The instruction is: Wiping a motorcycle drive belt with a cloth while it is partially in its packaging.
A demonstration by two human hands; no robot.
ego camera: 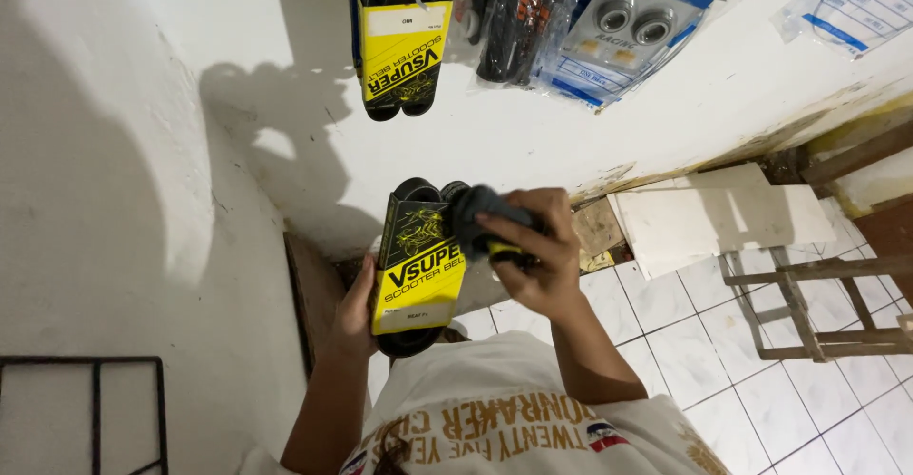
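Overhead, white wall (114, 152), tiled floor (723, 342). We count two sleeved belts: one hung above, one (418, 271) gripped by our left hand (354, 318); right hand (537, 247) closed on dark cloth (480, 213) touching it.

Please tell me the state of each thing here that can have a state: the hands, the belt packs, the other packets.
left hand: grips held belt pack from below
right hand: presses dark cloth on it
held belt pack: upright, sleeve on
hanging belt pack: on wall, untouched
bearing packet: hanging, sealed
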